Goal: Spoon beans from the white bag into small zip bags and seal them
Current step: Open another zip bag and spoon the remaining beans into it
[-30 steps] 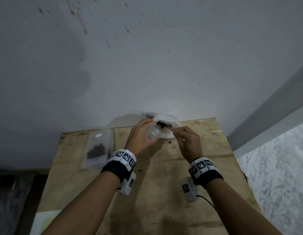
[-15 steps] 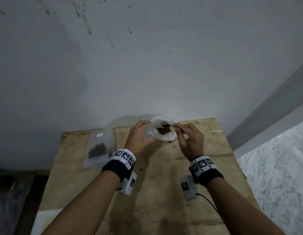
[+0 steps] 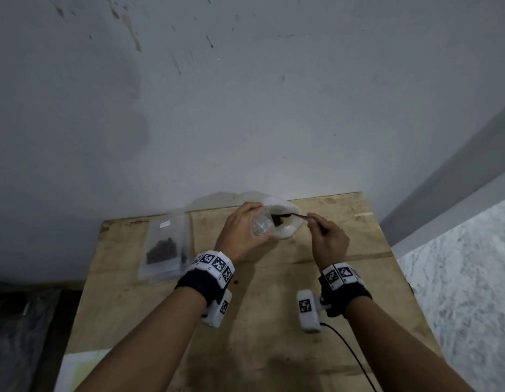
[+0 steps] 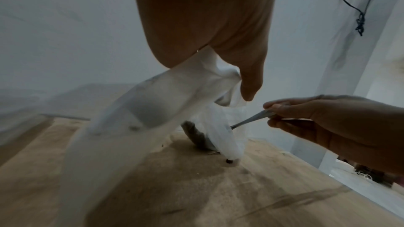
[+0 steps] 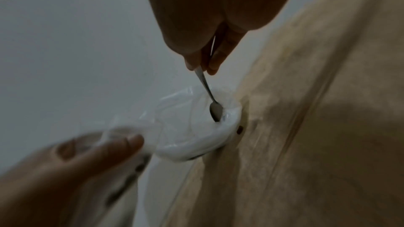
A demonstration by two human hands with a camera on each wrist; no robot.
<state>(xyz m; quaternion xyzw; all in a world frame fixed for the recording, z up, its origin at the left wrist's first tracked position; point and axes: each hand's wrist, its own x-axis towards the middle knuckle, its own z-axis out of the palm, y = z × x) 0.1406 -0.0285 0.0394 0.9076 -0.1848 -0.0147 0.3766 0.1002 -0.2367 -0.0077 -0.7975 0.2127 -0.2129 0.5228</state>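
The white bag [image 3: 286, 232] stands open at the table's far edge, with dark beans [image 3: 277, 220] showing inside. My right hand [image 3: 313, 219] pinches the handle of a metal spoon [image 5: 215, 110], and the spoon's bowl is down inside the white bag [image 5: 192, 142]. My left hand [image 3: 255, 222] grips a small clear zip bag [image 3: 259, 227] right beside the white bag's mouth. In the left wrist view the zip bag [image 4: 150, 103] hangs from my fingers in front of the white bag [image 4: 225, 137]. A filled zip bag [image 3: 165, 246] lies flat at the left.
The wooden table [image 3: 274, 321] backs onto a grey wall [image 3: 245, 108]. A loose bean [image 5: 240, 129] lies beside the white bag, and another [image 3: 236, 282] by my left wrist. A cable [image 3: 350, 355] trails from my right wrist. A pale sheet [image 3: 84, 366] sits at the near left corner.
My right hand has drawn a little to the right and the spoon's bowl has gone down into the white bag. The left hand keeps its grip on the small zip bag.
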